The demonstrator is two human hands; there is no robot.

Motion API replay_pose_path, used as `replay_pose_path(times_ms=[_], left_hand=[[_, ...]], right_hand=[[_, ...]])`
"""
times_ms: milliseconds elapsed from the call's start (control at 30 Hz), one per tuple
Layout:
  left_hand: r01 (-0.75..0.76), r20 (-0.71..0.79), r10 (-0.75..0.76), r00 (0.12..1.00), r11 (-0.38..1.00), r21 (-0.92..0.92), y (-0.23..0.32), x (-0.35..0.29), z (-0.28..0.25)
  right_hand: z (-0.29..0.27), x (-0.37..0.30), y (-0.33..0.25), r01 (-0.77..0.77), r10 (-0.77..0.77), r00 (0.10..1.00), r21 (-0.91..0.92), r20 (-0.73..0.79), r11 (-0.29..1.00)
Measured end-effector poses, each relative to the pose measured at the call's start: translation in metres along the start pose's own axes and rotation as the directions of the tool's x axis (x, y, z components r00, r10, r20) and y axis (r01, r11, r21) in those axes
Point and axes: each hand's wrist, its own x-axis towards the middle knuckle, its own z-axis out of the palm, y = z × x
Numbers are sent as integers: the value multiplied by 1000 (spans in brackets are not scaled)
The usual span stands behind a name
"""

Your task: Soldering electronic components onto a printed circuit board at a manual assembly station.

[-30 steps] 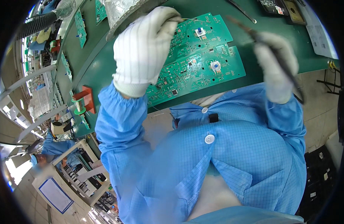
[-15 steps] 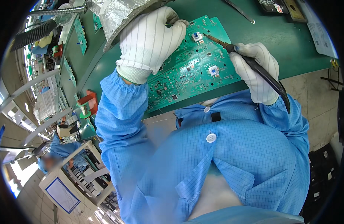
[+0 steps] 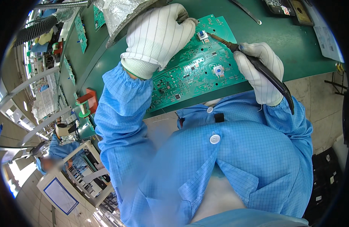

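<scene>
Green table [image 3: 284,36] spreads beyond the right hand [image 3: 259,85], which grips a soldering iron [image 3: 271,76], tip beside the upper knob [image 3: 201,34]; the left hand [image 3: 159,36] pinches (on what, I cannot tell). Between them lies the circuit board [image 3: 193,81], lower knob [image 3: 218,70] seated too, soldering progress unclear.

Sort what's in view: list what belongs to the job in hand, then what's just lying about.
In use:
- soldering iron, held in the right hand
- green circuit board, beneath the left hand
- upper blue-topped component, beside the iron's tip

Apparently just lying about:
- slim metal tool
- dark box
- white sheet
</scene>
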Motion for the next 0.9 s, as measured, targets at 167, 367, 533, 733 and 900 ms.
replay_pose_path(times_ms=[167,367,533,733,900], left_hand=[[-43,-25,43,999,999,7,0,2,3],[-71,32,70,997,997,32,2,7,5],[-87,39,86,996,996,32,2,9,8],[-214,-43,220,974,969,120,4,9,13],[-218,-71,228,971,968,125,0,5,18]], right_hand=[[0,0,1,71,-71,997,-68,3,995],[0,0,1,5,-6,1000,-31,-19,1000],[0,1,1,-58,59,998,15,-27,998],[-3,1,3,17,-17,1000,-18,-2,1000],[-2,1,3,-35,35,999,34,3,999]])
